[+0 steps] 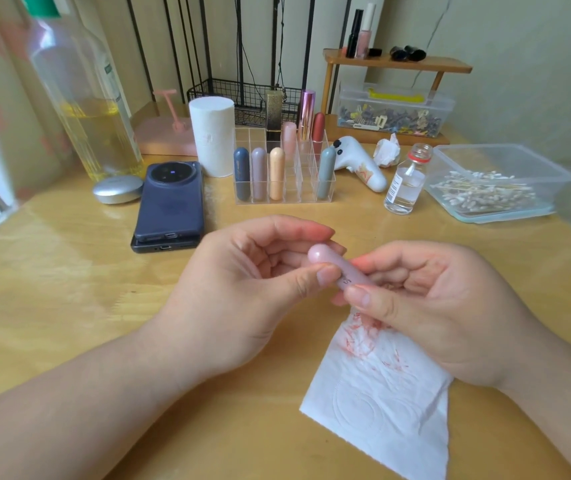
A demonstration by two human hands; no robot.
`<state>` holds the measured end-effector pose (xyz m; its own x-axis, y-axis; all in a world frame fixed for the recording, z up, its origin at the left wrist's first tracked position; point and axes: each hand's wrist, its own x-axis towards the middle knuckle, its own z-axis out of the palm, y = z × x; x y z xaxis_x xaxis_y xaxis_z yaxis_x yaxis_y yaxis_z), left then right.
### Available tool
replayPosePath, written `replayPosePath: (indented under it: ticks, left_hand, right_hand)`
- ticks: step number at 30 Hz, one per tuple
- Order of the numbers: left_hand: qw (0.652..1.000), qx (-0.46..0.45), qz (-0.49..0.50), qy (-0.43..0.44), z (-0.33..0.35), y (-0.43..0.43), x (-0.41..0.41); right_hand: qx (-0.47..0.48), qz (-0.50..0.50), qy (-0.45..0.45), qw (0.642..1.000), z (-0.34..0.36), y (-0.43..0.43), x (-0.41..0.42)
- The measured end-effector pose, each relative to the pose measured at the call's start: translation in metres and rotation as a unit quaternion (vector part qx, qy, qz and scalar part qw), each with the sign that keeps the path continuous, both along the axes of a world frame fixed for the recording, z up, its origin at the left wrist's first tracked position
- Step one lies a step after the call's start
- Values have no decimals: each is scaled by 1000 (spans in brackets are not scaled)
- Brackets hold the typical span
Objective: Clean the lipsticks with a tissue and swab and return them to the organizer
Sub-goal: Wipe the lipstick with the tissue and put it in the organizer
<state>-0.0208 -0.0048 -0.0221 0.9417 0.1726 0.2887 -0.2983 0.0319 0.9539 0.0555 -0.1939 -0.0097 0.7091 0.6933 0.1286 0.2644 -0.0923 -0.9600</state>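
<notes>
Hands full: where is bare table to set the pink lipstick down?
Bare table left of the left hand, in front of the phones, and the strip between the organizer and the hands holding the lipstick. The back row, bottle to swab box, is crowded; the tissue lies under the right hand.

Lipstick (337,270): pale pink, dark lettering. Tissue (381,393): white, embossed, red smears at one end. Organizer (299,190): clear. In it navy tube (241,174), mauve tube (259,174), peach tube (277,173), grey-blue tube (326,173). Phone (173,202): dark blue. Table (69,271): honey-yellow wood grain.
</notes>
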Motion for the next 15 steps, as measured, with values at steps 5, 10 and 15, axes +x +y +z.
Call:
replayPosePath:
  ticks: [5,10,15]
  left_hand:
    - [999,35,-20,7,-5,-2,1]
    - [999,-12,47,23,-5,11,9]
    - [990,-5,130,63,-7,31,15]
  right_hand:
    - [-60,-49,-77,994,-7,4,-3]
    - [8,-53,-31,998,-5,14,-4]
    - [32,-54,-41,997,11,23,-2]
